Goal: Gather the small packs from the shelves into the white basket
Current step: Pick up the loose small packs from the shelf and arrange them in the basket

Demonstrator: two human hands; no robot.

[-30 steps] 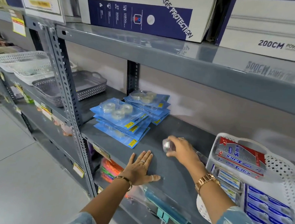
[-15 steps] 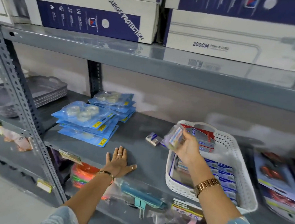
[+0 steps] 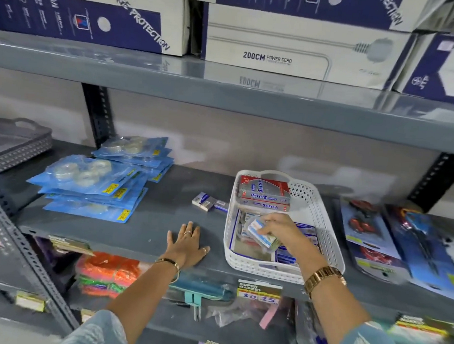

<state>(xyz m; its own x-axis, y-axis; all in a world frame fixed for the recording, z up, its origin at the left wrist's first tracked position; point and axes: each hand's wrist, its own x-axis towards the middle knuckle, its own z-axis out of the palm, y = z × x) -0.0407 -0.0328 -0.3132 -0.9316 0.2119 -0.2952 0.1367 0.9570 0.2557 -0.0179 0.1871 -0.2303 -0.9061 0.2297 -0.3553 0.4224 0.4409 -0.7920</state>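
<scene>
The white basket (image 3: 323,214) stands on the grey middle shelf (image 3: 157,215), holding red-and-grey boxes at its far end and several small blue-and-white packs. My right hand (image 3: 283,232) is inside the basket, low over its contents, and grips a small white-and-blue pack (image 3: 261,235). Two small packs (image 3: 209,202) lie on the shelf just left of the basket. Palm down, my left hand (image 3: 187,246) rests flat on the shelf's front edge with its fingers spread and nothing in it.
Stacks of blue tape packs (image 3: 94,186) fill the shelf's left part. A grey basket (image 3: 13,141) stands at far left. Blue toy cards (image 3: 405,240) lie right of the white basket. Large boxes (image 3: 292,46) sit on the shelf above; bagged goods hang below.
My right hand carried the small pack from the shelf rightward and down into the white basket. The view swung right. My left hand stayed flat on the shelf.
</scene>
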